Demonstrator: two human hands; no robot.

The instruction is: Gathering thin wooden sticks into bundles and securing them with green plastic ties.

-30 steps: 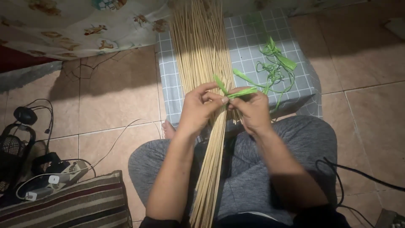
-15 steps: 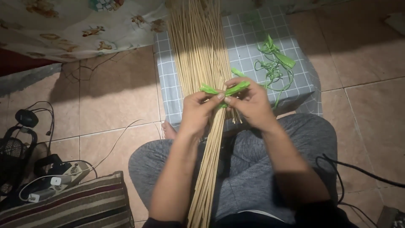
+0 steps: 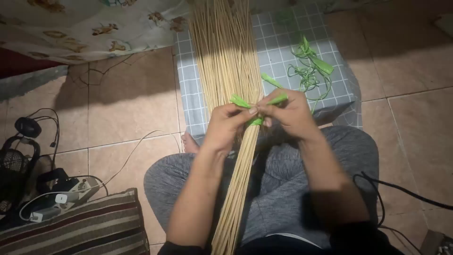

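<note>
Two pinching hands, left hand [image 3: 225, 123] and right hand [image 3: 289, 113], on green strip [image 3: 241, 101] around stick bundle [image 3: 226, 61].

Bundle of thin pale sticks [image 3: 231, 71]: long, straight, lying lengthwise from lap out over checked cushion, fanning wider at far end. Green strip [image 3: 255, 120]: flat, ribbon-like, wrapped around bundle at narrow waist, two loose ends sticking sideways.

You've got two hands [image 3: 226, 125] [image 3: 290, 115], one stick bundle [image 3: 226, 56], one green strip [image 3: 243, 101], one loose green tangle [image 3: 309, 68], one striped cushion [image 3: 85, 226]
</note>
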